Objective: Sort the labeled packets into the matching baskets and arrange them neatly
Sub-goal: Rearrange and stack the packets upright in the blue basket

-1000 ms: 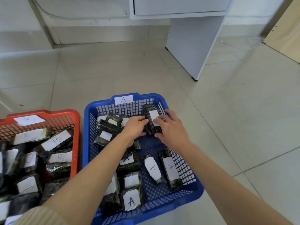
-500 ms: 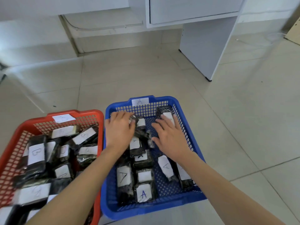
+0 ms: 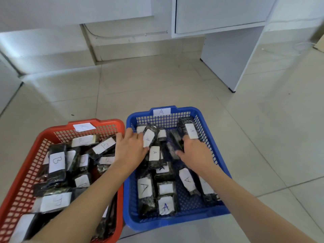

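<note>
The blue basket [image 3: 217, 149], tagged A on its far rim, holds several dark packets with white A labels. The red basket [image 3: 21, 172] beside it on the left, tagged B, is full of B packets [image 3: 56, 162]. My left hand [image 3: 130, 149] is at the blue basket's far left corner, with a tilted A packet [image 3: 149, 137] held between thumb and forefinger. My right hand [image 3: 195, 152] grips a dark packet [image 3: 173, 142] in the middle of the far end. Another A packet [image 3: 190, 130] leans in the far right corner.
Both baskets stand side by side on a pale tiled floor [image 3: 263, 137]. A white cabinet panel [image 3: 226, 60] comes down to the floor behind and to the right. A wall base with a cable [image 3: 122, 35] runs along the back.
The view has shifted, so both baskets sit further right in the frame. My left hand has tilted an A packet up at the far left. My right hand has closed on a dark packet.
</note>
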Motion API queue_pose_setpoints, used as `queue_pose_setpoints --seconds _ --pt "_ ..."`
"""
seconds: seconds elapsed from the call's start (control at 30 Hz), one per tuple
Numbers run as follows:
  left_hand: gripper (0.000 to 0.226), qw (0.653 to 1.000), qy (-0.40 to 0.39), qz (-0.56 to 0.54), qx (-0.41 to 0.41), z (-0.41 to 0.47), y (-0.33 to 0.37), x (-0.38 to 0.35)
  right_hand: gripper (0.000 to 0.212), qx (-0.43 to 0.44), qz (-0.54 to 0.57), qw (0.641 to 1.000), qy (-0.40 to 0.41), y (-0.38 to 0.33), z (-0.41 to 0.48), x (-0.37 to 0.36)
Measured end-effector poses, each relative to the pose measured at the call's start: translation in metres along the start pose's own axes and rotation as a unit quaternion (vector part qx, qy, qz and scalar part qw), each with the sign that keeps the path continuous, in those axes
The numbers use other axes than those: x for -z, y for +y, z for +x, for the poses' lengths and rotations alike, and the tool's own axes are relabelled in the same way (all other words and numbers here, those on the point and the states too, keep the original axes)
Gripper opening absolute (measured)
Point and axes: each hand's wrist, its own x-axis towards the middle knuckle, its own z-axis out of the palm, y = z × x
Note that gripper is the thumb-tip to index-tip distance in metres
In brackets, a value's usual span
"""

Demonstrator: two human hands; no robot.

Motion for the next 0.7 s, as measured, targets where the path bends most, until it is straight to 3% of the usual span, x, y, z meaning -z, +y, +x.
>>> queue_pose_setpoints --seconds 0.07,0.17,0.2,0.27,0.3,0.37,0.47,0.5,0.6,0.7 --pt "0.039 0.999 -0.011 0.027 0.016 0.008 0.01 0.002 0.04 0.005 -0.077 0.993 -0.087 0.012 -0.016 0.005" --pt "0.028 0.997 -0.021 -0.015 0.067 0.018 0.016 0.004 0.031 0.001 -0.101 0.979 -0.179 0.021 -0.025 -0.001" --pt "0.024 0.996 -0.016 -0.039 0.078 0.02 0.016 0.005 0.032 -0.001 -0.089 0.981 -0.172 0.022 -0.025 -0.003" --pt "0.02 0.988 0.018 -0.124 0.089 0.021 0.014 0.01 0.036 0.01 -0.041 0.996 -0.074 0.025 -0.02 -0.002" --pt "0.019 0.972 0.046 -0.207 0.104 0.021 0.016 0.015 0.034 0.022 -0.019 1.0 -0.001 0.028 -0.015 0.0" --pt "0.016 0.9 0.071 -0.4 0.155 0.024 0.025 0.026 0.03 0.036 -0.01 0.993 0.114 0.037 -0.002 0.005" --pt "0.017 0.758 -0.011 -0.612 0.226 0.034 0.052 0.03 0.039 0.019 -0.051 0.987 0.154 0.053 0.017 0.009" --pt "0.019 0.728 -0.042 -0.642 0.237 0.039 0.063 0.027 0.043 0.011 -0.053 0.988 0.143 0.057 0.02 0.007" --pt "0.029 0.697 -0.079 -0.669 0.246 0.052 0.09 0.013 0.056 -0.018 0.003 0.996 0.086 0.064 0.019 -0.001" --pt "0.034 0.694 -0.074 -0.676 0.235 0.061 0.113 0.004 0.066 -0.019 0.043 0.996 0.081 0.07 0.018 -0.008"
